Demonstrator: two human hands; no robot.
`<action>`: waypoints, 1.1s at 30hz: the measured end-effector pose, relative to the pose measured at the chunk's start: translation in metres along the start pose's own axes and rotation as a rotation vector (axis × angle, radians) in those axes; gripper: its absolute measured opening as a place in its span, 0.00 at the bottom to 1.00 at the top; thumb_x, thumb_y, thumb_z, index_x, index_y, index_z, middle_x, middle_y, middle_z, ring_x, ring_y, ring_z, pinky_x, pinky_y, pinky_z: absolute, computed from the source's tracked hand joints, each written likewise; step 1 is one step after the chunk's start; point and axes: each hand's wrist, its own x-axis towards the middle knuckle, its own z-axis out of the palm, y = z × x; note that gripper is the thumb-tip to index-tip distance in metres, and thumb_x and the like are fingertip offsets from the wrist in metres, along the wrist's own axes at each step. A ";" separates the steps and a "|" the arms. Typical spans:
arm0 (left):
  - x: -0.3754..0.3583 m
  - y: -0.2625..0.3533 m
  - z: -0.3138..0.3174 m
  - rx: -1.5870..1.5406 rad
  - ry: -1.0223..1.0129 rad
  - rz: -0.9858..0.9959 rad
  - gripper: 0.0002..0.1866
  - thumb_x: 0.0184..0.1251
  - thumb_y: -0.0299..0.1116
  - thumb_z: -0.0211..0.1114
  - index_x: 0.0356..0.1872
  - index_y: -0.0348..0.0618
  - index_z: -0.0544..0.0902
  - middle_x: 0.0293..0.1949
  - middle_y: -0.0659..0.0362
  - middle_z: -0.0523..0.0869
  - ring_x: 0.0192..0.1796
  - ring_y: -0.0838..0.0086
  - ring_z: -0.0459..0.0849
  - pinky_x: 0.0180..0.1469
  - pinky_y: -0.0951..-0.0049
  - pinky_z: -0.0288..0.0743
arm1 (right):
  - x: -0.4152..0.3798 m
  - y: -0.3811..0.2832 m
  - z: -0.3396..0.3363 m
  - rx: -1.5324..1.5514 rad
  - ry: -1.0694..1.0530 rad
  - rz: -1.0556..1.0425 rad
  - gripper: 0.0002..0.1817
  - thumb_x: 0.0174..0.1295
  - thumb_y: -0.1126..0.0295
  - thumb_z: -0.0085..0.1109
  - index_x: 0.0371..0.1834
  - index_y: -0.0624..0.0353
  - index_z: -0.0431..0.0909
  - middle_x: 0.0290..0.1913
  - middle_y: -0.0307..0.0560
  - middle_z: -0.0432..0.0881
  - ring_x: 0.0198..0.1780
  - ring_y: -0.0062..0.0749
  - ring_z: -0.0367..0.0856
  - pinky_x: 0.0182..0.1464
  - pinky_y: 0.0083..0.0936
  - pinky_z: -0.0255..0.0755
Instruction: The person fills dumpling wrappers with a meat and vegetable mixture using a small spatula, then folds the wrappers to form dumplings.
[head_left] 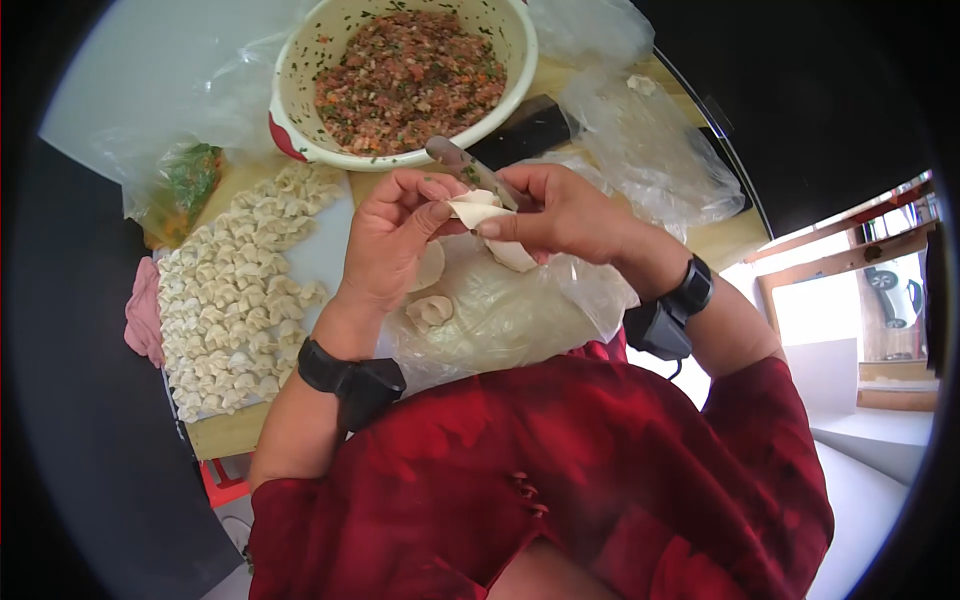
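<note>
Between my two hands is a folded dumpling wrapper [477, 207], pale and soft. The fingers of my left hand [393, 230] pinch its left side. My right hand [565, 212] grips the other side with thumb and fingers. A flat, greyish spreading tool [460, 162] with green flecks runs up-left from my right hand, its lower end hidden by the fingers. Just under that hand another pale wrapper [512, 255] shows. Near my left hand lie a round wrapper [428, 266] and a small shaped dumpling [430, 311] on plastic sheeting [495, 320].
A large cream bowl [525, 75] of meat filling [415, 85] stands ahead. Rows of folded dumplings [235, 300] cover a board at left. Plastic bags [660, 140] lie at right, beside a dark object [525, 130]. A bag with greens [188, 180] and a pink cloth [143, 310] are far left.
</note>
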 end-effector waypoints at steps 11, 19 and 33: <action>-0.005 0.003 -0.011 -0.111 0.022 0.048 0.05 0.71 0.27 0.61 0.44 0.44 0.76 0.52 0.57 0.80 0.55 0.70 0.80 0.58 0.66 0.78 | 0.017 0.000 0.017 0.079 0.248 -0.076 0.15 0.58 0.62 0.69 0.40 0.61 0.80 0.29 0.35 0.81 0.24 0.12 0.72 0.25 0.13 0.65; -0.016 0.016 0.000 -0.365 0.019 -0.295 0.16 0.73 0.37 0.59 0.56 0.43 0.77 0.54 0.58 0.81 0.55 0.73 0.81 0.54 0.71 0.79 | 0.015 -0.025 0.030 -0.417 0.301 -0.306 0.09 0.56 0.69 0.67 0.34 0.63 0.82 0.29 0.44 0.85 0.28 0.23 0.78 0.33 0.22 0.73; -0.018 0.017 -0.019 -0.194 0.475 -0.462 0.20 0.76 0.37 0.54 0.61 0.36 0.72 0.56 0.51 0.81 0.57 0.63 0.82 0.58 0.58 0.79 | 0.118 -0.062 -0.062 -1.271 0.125 -0.307 0.10 0.53 0.73 0.57 0.35 0.57 0.86 0.32 0.55 0.85 0.38 0.52 0.83 0.42 0.40 0.76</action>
